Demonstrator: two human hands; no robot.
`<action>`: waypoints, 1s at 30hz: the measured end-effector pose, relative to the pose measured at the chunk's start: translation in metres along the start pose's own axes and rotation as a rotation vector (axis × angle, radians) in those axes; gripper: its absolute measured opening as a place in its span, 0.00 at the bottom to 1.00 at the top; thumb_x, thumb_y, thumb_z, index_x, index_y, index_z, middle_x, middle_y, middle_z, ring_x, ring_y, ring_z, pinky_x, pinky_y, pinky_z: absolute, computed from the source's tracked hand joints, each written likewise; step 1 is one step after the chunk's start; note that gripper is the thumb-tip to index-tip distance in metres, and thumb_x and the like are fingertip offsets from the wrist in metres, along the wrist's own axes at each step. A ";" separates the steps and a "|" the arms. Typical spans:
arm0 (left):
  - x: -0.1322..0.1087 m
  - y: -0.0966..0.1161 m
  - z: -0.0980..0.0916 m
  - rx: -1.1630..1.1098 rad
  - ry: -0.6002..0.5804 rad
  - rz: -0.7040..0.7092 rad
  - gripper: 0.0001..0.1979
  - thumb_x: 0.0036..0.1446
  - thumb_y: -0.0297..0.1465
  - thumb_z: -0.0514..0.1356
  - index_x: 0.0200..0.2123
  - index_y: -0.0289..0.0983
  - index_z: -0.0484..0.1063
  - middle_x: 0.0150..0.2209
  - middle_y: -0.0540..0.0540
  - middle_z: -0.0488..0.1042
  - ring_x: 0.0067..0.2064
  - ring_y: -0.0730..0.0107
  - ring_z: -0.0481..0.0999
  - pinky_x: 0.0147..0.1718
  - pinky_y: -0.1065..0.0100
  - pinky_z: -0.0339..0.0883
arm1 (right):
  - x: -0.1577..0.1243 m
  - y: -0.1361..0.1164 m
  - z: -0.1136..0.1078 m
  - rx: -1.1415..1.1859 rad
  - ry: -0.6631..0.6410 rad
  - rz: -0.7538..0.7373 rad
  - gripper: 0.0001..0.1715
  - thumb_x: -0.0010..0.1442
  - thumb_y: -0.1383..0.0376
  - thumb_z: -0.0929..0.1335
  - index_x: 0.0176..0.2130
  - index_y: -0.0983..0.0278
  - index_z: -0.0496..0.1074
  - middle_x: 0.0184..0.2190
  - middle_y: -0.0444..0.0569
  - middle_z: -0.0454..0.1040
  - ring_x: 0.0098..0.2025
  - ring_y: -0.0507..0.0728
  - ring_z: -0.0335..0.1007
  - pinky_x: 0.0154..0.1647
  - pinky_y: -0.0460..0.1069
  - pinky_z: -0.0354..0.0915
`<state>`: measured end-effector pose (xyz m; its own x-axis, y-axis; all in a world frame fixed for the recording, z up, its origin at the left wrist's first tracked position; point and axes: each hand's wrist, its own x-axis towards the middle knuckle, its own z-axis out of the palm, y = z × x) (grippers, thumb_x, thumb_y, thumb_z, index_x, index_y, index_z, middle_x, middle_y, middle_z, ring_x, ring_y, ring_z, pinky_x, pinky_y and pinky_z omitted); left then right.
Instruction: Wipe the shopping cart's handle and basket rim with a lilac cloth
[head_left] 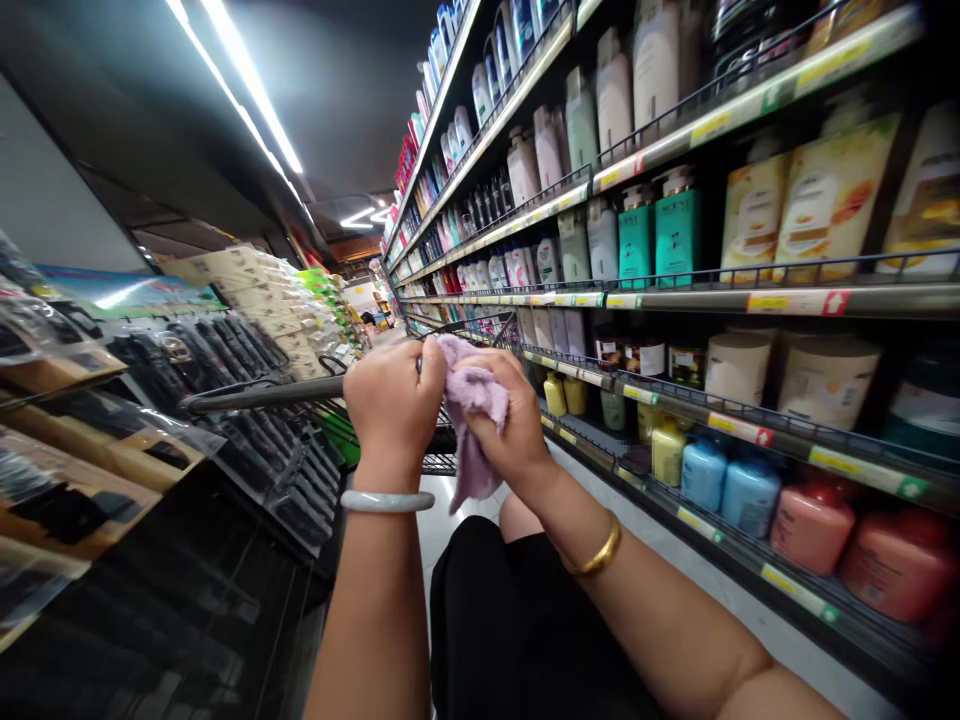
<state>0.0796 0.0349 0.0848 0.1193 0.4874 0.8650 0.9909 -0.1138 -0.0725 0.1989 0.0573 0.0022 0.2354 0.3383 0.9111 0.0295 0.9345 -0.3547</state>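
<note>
Both bare arms reach forward, the hands nearly meeting; the left forearm (pixel 375 610) rises almost upright, and the left hand (pixel 391 405) is closed in a fist, its back facing the view, its thumb (pixel 430 370) on the inner side; the right forearm (pixel 660 595) slants inward from the lower right, elbow crease (pixel 757 660) showing; the right hand (pixel 525 420) curls closed, fingers (pixel 504 366) gathered in, beside the left.

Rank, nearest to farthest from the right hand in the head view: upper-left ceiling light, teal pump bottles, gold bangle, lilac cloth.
1. Lilac cloth: gripped in the right hand.
2. Gold bangle: on that wrist.
3. Teal pump bottles: to its right; pair too close to separate.
4. Ceiling light: overhead, upper left.
</note>
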 end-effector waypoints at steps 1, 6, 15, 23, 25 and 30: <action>-0.002 0.001 -0.002 -0.002 0.014 0.003 0.31 0.71 0.41 0.39 0.24 0.38 0.73 0.29 0.41 0.79 0.31 0.62 0.73 0.28 0.62 0.46 | 0.004 -0.009 -0.001 0.004 -0.026 -0.064 0.12 0.59 0.62 0.70 0.45 0.56 0.72 0.46 0.49 0.74 0.52 0.61 0.70 0.58 0.59 0.68; -0.012 0.008 -0.012 0.029 0.072 0.027 0.35 0.72 0.40 0.33 0.25 0.38 0.73 0.29 0.40 0.78 0.31 0.62 0.72 0.30 0.61 0.47 | 0.008 -0.012 -0.006 -0.041 0.009 -0.110 0.11 0.62 0.60 0.69 0.46 0.55 0.72 0.46 0.49 0.74 0.53 0.62 0.69 0.58 0.60 0.68; -0.011 0.004 -0.013 0.000 0.038 0.001 0.33 0.71 0.38 0.32 0.23 0.39 0.70 0.28 0.39 0.76 0.29 0.63 0.70 0.30 0.61 0.48 | 0.007 -0.036 -0.013 -0.027 -0.095 -0.157 0.12 0.60 0.65 0.69 0.45 0.54 0.73 0.45 0.47 0.75 0.52 0.61 0.70 0.60 0.60 0.67; -0.013 0.003 -0.011 -0.031 0.086 0.035 0.32 0.71 0.38 0.33 0.25 0.38 0.71 0.28 0.40 0.76 0.30 0.62 0.70 0.31 0.61 0.48 | 0.004 -0.018 -0.012 -0.094 -0.002 -0.044 0.11 0.59 0.65 0.69 0.44 0.58 0.73 0.44 0.50 0.75 0.50 0.62 0.71 0.55 0.60 0.70; -0.014 0.003 -0.012 -0.069 0.086 0.017 0.31 0.70 0.37 0.34 0.22 0.38 0.68 0.26 0.40 0.74 0.28 0.63 0.67 0.30 0.61 0.47 | 0.008 -0.035 -0.010 -0.078 -0.038 -0.156 0.11 0.61 0.64 0.69 0.45 0.56 0.73 0.46 0.50 0.75 0.53 0.61 0.70 0.58 0.60 0.69; -0.014 0.004 -0.014 -0.101 0.102 0.029 0.30 0.70 0.37 0.35 0.23 0.38 0.68 0.26 0.41 0.74 0.28 0.64 0.67 0.30 0.61 0.47 | 0.016 -0.032 -0.007 -0.108 0.009 -0.164 0.13 0.60 0.66 0.69 0.46 0.56 0.73 0.52 0.50 0.74 0.60 0.62 0.68 0.64 0.61 0.65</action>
<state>0.0809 0.0157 0.0787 0.1353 0.3928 0.9096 0.9752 -0.2151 -0.0522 0.2080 0.0322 0.0265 0.2281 0.1815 0.9566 0.1716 0.9596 -0.2229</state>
